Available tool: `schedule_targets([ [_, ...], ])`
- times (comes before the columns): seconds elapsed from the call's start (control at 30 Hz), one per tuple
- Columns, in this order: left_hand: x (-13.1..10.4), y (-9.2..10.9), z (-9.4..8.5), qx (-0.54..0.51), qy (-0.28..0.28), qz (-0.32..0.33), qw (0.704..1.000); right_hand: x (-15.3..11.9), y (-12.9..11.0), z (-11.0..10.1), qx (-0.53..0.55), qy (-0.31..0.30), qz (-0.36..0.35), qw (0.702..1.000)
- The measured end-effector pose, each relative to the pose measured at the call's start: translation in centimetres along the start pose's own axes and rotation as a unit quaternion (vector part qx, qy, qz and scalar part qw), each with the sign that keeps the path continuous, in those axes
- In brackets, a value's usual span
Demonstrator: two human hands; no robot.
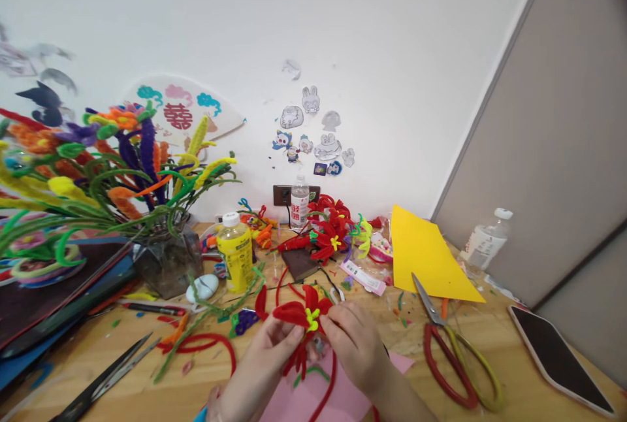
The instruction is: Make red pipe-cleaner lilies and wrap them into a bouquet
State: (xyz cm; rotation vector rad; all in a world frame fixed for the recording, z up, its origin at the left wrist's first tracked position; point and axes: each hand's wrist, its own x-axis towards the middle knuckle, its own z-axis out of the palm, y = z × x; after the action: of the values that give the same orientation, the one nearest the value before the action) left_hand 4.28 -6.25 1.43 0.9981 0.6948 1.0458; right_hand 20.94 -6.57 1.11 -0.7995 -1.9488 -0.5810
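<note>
Between my hands is a red pipe-cleaner flower [292, 315] with a yellow centre, above a pink sheet of paper [337, 402]. My left hand [275, 343] pinches the flower from the left, its thumb near the lower petals. From the right, my right hand [353, 338] has its fingers closed on the flower's right edge; the exact spot they grip is hidden. Red petals and a long red stem hang below the flower. Loose red pipe cleaners [215, 338] lie on the table left of my left hand.
Red-and-yellow-handled scissors [448, 350] and a phone [563, 360] lie at the right. Black scissors [105, 379] are at the left front. A vase [169, 262] of pipe-cleaner flowers stands beside a yellow bottle [235, 255]. Yellow paper [431, 255] leans at the back.
</note>
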Motion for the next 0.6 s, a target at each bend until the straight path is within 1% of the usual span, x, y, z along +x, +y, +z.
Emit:
schedule_targets([
  [0.1,0.2,0.1,0.0,0.015,0.019,0.015,1.000,0.6,0.0,-0.1,-0.026,0.006,-0.012,1.000],
  [0.17,0.3,0.1,0.0,0.029,0.040,0.023,0.999,0.9,0.1,-0.2,-0.031,-0.001,-0.006,0.999],
  [0.27,0.4,0.2,-0.1,0.054,0.053,0.038,0.996,1.2,0.0,-0.4,0.002,-0.005,0.036,0.999],
  [0.33,0.3,0.5,0.1,0.072,0.042,0.045,0.995,1.1,-0.2,-0.4,0.051,0.000,0.088,0.995],
  [0.43,0.0,1.2,0.6,0.098,0.001,0.041,0.994,0.6,-0.5,-0.1,0.139,0.018,0.148,0.979],
  [0.5,-0.4,1.7,1.0,0.109,-0.018,0.041,0.993,0.2,-0.6,0.2,0.181,0.035,0.156,0.970],
  [0.6,-0.8,2.3,1.4,0.108,-0.028,0.036,0.993,-0.1,-0.7,0.5,0.206,0.054,0.145,0.966],
])
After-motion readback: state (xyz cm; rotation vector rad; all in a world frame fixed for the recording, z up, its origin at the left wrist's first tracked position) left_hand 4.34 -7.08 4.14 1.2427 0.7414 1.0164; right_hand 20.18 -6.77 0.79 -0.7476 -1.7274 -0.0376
